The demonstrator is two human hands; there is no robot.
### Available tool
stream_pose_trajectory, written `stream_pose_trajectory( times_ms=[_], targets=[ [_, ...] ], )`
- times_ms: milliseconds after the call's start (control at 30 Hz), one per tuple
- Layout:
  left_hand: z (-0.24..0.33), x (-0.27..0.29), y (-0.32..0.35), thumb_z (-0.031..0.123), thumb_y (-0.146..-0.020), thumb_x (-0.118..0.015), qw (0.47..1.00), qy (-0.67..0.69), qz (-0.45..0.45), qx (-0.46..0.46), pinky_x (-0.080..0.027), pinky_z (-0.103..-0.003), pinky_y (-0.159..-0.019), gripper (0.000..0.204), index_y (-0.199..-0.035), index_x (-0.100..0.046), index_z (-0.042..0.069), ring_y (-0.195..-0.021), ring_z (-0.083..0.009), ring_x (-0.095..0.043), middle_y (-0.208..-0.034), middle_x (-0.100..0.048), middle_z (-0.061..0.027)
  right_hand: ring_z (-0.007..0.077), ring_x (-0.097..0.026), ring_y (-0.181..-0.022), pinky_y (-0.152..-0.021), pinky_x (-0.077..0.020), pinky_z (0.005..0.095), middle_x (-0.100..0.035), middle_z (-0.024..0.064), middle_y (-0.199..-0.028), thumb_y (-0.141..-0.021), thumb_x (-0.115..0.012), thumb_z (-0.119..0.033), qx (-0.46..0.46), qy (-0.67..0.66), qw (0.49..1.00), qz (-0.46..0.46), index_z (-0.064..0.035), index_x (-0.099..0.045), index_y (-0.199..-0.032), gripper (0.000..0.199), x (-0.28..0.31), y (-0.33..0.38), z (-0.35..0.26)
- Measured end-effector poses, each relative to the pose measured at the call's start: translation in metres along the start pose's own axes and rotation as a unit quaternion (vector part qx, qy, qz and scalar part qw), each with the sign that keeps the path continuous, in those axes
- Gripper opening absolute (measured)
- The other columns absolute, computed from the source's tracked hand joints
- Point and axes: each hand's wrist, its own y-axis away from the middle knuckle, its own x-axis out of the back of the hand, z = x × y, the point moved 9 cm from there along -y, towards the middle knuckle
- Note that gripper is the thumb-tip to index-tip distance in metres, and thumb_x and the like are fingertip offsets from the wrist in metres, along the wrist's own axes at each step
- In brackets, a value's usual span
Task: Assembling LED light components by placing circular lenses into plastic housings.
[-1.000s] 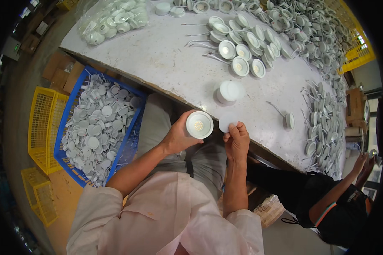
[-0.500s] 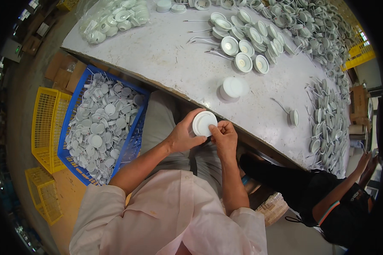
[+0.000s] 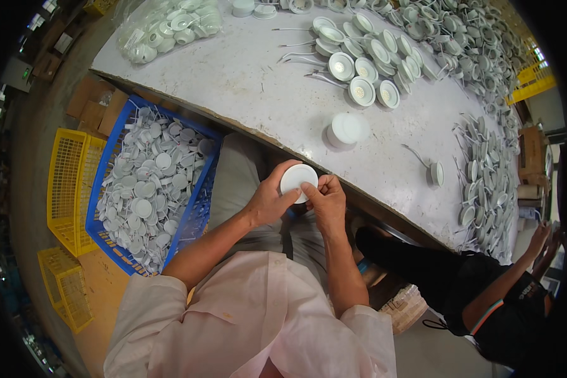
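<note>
Above my lap, by the table's front edge, I hold a round white downlight (image 3: 295, 179) with its pale face turned up. My left hand (image 3: 268, 201) is wrapped round its left side, thumb along the lower rim. On the other side my right hand (image 3: 328, 203) grips the rim, its thumb pressing on the face; the fingers beneath are partly hidden. A short stack of white round covers (image 3: 346, 130) stands on the table just beyond. Farther back lies a cluster of open downlights (image 3: 361, 92) with wires, some showing yellowish centres. One downlight (image 3: 436, 174) lies apart to the right.
A blue basket (image 3: 97, 201) full of wired white lamps stands at my left, beside yellow crates (image 3: 69, 183). A clear bag of white parts (image 3: 170, 31) lies on the table's (image 3: 246, 75) far left. Heaped lamps (image 3: 479, 183) line the right; a person in black (image 3: 510, 296) sits there.
The smaller disc seen lying off-centre on the held piece no longer shows; the face now looks like one even disc. Both hands have shifted slightly left, keeping their grip.
</note>
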Motion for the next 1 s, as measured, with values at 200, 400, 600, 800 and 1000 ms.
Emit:
stream_pose_trajectory(
  times_ms=[200, 400, 600, 800, 1000],
  targets=[
    [-0.003, -0.002, 0.001, 0.008, -0.086, -0.051, 1.000, -0.005, -0.002, 0.026, -0.045, -0.033, -0.090, 0.051, -0.133, -0.034, 0.003, -0.107, -0.0203, -0.054, -0.116, -0.054, -0.0146, 0.0024, -0.046, -0.050, -0.042, -0.0356, 0.0170, -0.052, -0.0025, -0.064, -0.077, -0.072, -0.007, -0.041, -0.009, 0.999, -0.016, -0.0099, -0.046, -0.074, 0.026, -0.001, -0.004, 0.013],
    [-0.004, 0.001, -0.001, 0.007, -0.086, -0.050, 0.999, -0.031, -0.007, 0.019, -0.045, -0.033, -0.090, 0.049, -0.133, -0.034, 0.003, -0.106, -0.0202, -0.054, -0.116, -0.054, -0.0145, 0.0074, -0.049, -0.045, -0.041, -0.0409, 0.0197, -0.056, 0.0020, -0.062, -0.079, -0.073, -0.013, -0.081, -0.022, 0.996, -0.040, -0.0098, -0.048, -0.076, 0.026, -0.007, -0.005, 0.023],
    [-0.020, 0.010, 0.002, 0.012, -0.083, -0.059, 0.999, 0.047, 0.002, 0.014, -0.045, -0.033, -0.090, 0.054, -0.131, -0.037, 0.004, -0.105, -0.0190, -0.054, -0.116, -0.054, -0.0118, 0.0057, -0.048, -0.049, -0.044, -0.0395, 0.0191, -0.053, 0.0000, -0.065, -0.084, -0.067, -0.019, -0.019, 0.077, 0.996, -0.032, -0.0085, -0.048, -0.078, 0.022, -0.015, 0.003, 0.011],
    [-0.016, 0.048, 0.020, 0.017, -0.081, -0.063, 0.997, 0.005, 0.075, 0.025, -0.045, -0.032, -0.089, 0.051, -0.127, -0.045, 0.004, -0.101, -0.0186, -0.057, -0.109, -0.058, -0.0108, 0.0063, -0.051, -0.054, -0.049, -0.0419, 0.0188, -0.054, -0.0002, -0.067, -0.088, -0.060, -0.015, -0.036, 0.024, 0.995, -0.091, -0.0089, -0.051, -0.084, 0.011, -0.043, 0.009, 0.020],
    [-0.112, 0.197, 0.070, 0.018, -0.093, -0.050, 0.907, 0.198, 0.345, 0.139, -0.054, -0.029, -0.063, 0.034, -0.126, -0.046, 0.007, -0.085, -0.0220, -0.065, -0.102, -0.062, -0.0112, 0.0060, -0.052, -0.061, -0.054, -0.0421, 0.0196, -0.056, -0.0010, -0.073, -0.090, -0.058, -0.017, 0.008, 0.080, 0.990, -0.112, -0.0086, -0.056, -0.092, 0.008, -0.048, 0.004, 0.019]
  ],
)
